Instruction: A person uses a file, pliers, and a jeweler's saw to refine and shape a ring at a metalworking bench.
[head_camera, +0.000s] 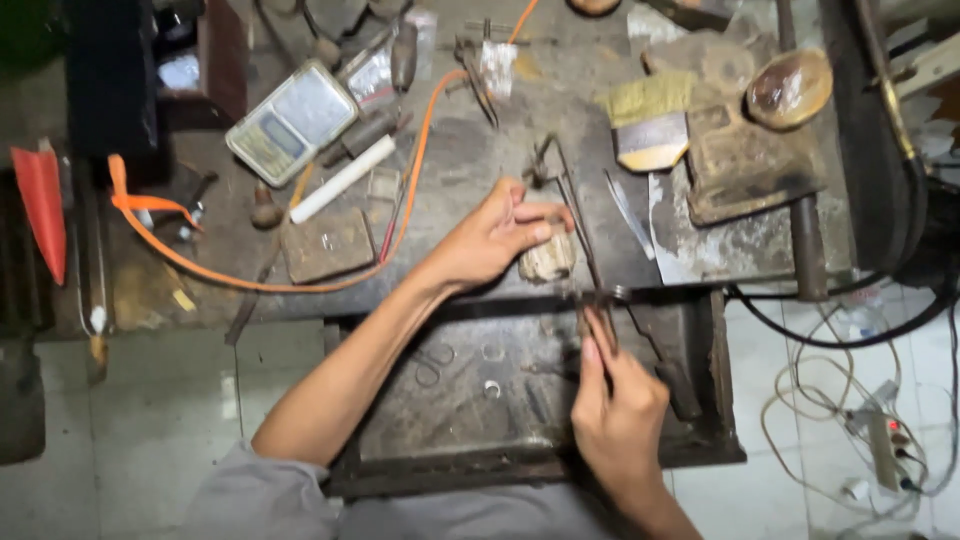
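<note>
Two bare forearms are seen from above, belonging to one person. The left hand (497, 238) and right hand (618, 412) are uncovered: no gloves are worn, and no rings, watch or bracelet can be made out on fingers or wrists. The left arm is bare from wrist to above the elbow, where it is met by a short, loose sleeve of pale grey cloth (255, 495). The same soft grey fabric is seen spread across the bottom edge of the view, plain and unpatterned, with gentle folds. The right forearm is cut off by the frame's lower edge, so its sleeve cannot be seen.
</note>
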